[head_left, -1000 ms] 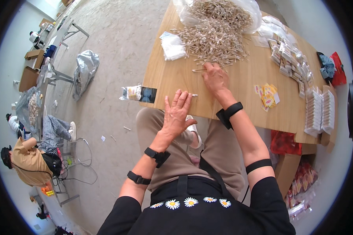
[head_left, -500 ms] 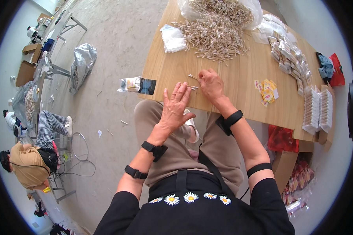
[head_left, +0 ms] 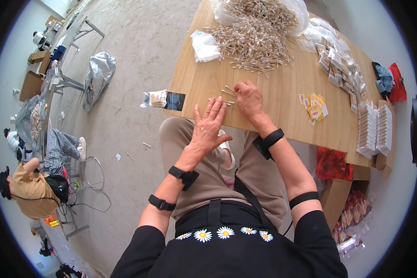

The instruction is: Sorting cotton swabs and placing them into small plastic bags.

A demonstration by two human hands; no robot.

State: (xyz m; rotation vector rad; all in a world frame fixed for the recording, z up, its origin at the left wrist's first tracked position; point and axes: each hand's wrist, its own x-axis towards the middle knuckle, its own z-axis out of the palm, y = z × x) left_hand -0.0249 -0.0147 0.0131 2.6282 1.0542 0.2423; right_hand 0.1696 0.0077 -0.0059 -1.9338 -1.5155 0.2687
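My left hand (head_left: 206, 130) lies palm down at the table's near edge, its fingers stretched out. Thin white-tipped cotton swabs (head_left: 228, 103) show beside its fingertips, partly under them. Just to the right, my right hand (head_left: 249, 98) is closed, with a few cotton swabs (head_left: 228, 91) poking out of its left side. How many it holds is hidden inside the fingers. Beyond both hands a large heap of loose cotton swabs (head_left: 257, 46) spills from a clear plastic bag (head_left: 301, 16).
Flat clear bags (head_left: 205, 46) lie left of the heap. Yellow-and-white cards (head_left: 316, 109) and rows of packed swabs (head_left: 367, 129) are on the right. A filled swab packet (head_left: 154, 99) sticks out past the left edge. Another person (head_left: 34, 190) sits at far left.
More swab ends now stick out from my right hand, fanned apart. My left hand stays nearly where it was. The person at far left has raised an arm.
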